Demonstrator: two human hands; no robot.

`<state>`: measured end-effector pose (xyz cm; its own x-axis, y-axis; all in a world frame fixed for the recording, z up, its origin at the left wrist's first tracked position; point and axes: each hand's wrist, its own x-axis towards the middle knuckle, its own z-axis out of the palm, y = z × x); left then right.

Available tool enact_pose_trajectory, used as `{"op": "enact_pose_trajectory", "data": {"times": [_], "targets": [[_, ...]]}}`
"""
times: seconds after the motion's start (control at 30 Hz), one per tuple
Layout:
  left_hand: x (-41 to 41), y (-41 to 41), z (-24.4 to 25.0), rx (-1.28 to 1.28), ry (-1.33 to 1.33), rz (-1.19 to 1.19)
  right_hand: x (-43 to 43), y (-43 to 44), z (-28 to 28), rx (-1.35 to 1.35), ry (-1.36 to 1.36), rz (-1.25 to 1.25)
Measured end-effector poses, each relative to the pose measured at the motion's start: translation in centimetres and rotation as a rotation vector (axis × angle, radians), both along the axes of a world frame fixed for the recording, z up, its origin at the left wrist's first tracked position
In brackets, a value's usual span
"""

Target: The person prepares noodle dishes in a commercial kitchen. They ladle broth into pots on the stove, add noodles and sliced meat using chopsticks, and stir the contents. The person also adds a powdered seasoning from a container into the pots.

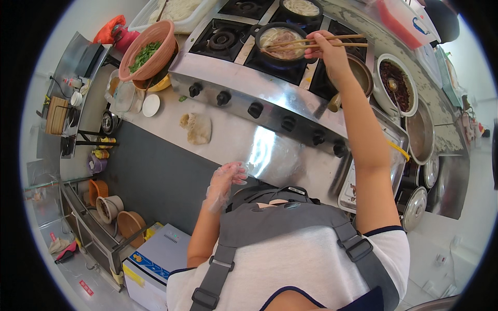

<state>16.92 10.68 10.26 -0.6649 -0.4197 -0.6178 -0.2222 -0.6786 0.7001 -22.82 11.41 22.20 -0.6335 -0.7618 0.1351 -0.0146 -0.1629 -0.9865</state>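
My right hand (pixel 323 48) holds a pair of long wooden chopsticks (pixel 344 41), their tips in a black pot (pixel 282 59) of noodles and sliced meat (pixel 284 41) in broth. The pot stands over a lit burner on the gas stove. Behind it is a second black pot (pixel 317 17) with pale noodles (pixel 301 7). My left hand (pixel 231 173), in a clear plastic glove, is in front of my body near the counter's edge; its fingers are loosely bent and nothing shows in them. A stained cloth (pixel 200 128) lies on the steel counter.
A pink basket of green leaves (pixel 144 56) stands left of the stove, near a small white lid (pixel 151 105). A lidded pan (pixel 356 74) sits under my right forearm. Further right are a white pot of dark red sauce (pixel 397 83) with a ladle, and a metal tray (pixel 350 186).
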Motion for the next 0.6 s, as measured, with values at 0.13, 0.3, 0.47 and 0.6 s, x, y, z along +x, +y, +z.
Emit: {"op": "enact_pose_trajectory", "data": {"times": [0.13, 0.3, 0.47, 0.6], "targets": [[-0.5, -0.5, 0.2, -0.009, 0.024, 0.013, -1.3, -1.4, -1.6, -0.099, -0.038, -0.073], [-0.6, -0.7, -0.1, 0.001, 0.029, 0.043, -1.4, -1.5, -0.9, -0.075, 0.003, -0.123], [-0.9, -0.7, -0.5, 0.013, 0.019, 0.024, -0.3, -0.6, -0.2, -0.069, 0.040, -0.077], [-1.1, -1.0, -0.8, 0.015, 0.032, -0.018, 0.2, 0.4, -0.3, 0.011, 0.037, -0.051]]}}
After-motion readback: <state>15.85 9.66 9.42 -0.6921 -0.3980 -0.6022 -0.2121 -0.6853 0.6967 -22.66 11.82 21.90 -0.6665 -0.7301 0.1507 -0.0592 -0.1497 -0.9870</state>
